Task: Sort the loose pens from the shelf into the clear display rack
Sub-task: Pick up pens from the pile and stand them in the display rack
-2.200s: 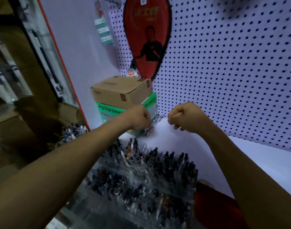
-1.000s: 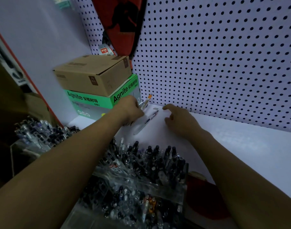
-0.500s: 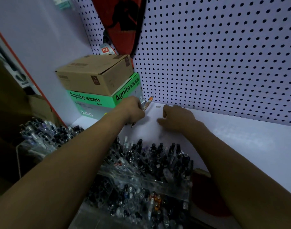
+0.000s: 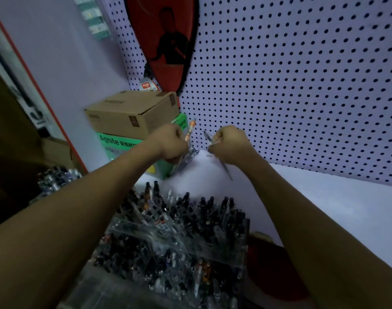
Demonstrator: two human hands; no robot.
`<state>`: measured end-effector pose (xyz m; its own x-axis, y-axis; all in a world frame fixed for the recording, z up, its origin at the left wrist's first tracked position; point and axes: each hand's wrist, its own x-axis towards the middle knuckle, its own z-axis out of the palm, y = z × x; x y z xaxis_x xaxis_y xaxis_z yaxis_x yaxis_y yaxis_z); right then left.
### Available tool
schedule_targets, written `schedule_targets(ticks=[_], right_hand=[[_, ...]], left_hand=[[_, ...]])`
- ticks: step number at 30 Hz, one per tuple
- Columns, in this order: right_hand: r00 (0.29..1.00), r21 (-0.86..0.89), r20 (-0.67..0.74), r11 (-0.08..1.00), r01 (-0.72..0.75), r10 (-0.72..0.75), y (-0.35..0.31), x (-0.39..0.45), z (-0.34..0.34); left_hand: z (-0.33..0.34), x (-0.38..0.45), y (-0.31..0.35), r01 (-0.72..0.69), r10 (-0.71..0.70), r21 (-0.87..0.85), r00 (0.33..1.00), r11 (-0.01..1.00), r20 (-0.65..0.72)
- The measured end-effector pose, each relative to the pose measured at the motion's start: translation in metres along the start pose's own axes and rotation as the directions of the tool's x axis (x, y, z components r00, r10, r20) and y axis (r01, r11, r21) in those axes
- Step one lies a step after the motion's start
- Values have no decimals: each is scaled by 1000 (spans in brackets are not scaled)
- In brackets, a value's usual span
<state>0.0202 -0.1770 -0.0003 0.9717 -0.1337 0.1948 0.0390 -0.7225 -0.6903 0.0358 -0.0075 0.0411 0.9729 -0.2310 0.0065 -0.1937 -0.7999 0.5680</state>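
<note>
**Pens being lifted off the shelf**

A bundle of slim plastic pens (image 4: 188, 139) is being clenched in the left hand (image 4: 171, 142); a clear pen (image 4: 209, 139), previously lying on the white shelf (image 4: 324, 197), is being pinched by the right hand (image 4: 229, 144), above the transparent rack (image 4: 179, 237).

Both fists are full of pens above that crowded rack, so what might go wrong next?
The left hand grips a bundle of pens sticking out both ends; one may slip out. The clear display rack looks packed already, so pushing in the right hand's single pen might jam it or knock out neighbours.
</note>
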Motion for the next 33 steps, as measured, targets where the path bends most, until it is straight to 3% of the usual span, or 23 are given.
schedule_targets(ticks=[2, 4, 8, 12, 16, 20, 22, 25, 27, 33], right_hand=[[1000, 209, -18, 978, -11, 15, -23, -6, -12], [999, 358, -23, 934, -15, 25, -48, -16, -21], [998, 435, -50, 898, 60, -43, -97, -39, -30], [978, 396, 4, 899, 189, -208, -140, -69, -27], [957, 349, 86, 908, 232, -277, -167, -98, -13], [948, 545, 212, 834, 85, -235, -181, -117, 13], [948, 526, 213, 845, 94, -238, -178, -125, 29], [919, 402, 253, 897, 186, -303, -169, -140, 47], [873, 417, 298, 875, 245, -386, -167, -150, 56], [803, 365, 369, 868, 337, -467, -168, -159, 85]], left_hand=[[-9, -18, 4, 43, -62, -314, 997, 949, -50], [-18, -40, 8, 48, -99, -524, 993, 851, -70], [-36, -83, 7, -37, -70, -692, 990, 721, -126], [-51, -129, -11, -155, -26, -718, 972, 678, -235], [-61, -169, -46, -186, -84, -733, 945, 655, -315], [-60, -205, -86, -172, -116, -684, 928, 709, -353], [-59, -221, -107, -163, -124, -642, 917, 749, -378], [-59, -244, -136, -126, -79, -543, 938, 830, -338], [-59, -256, -151, -89, -49, -479, 962, 873, -267], [-51, -272, -173, -35, -61, -487, 982, 873, -181]])
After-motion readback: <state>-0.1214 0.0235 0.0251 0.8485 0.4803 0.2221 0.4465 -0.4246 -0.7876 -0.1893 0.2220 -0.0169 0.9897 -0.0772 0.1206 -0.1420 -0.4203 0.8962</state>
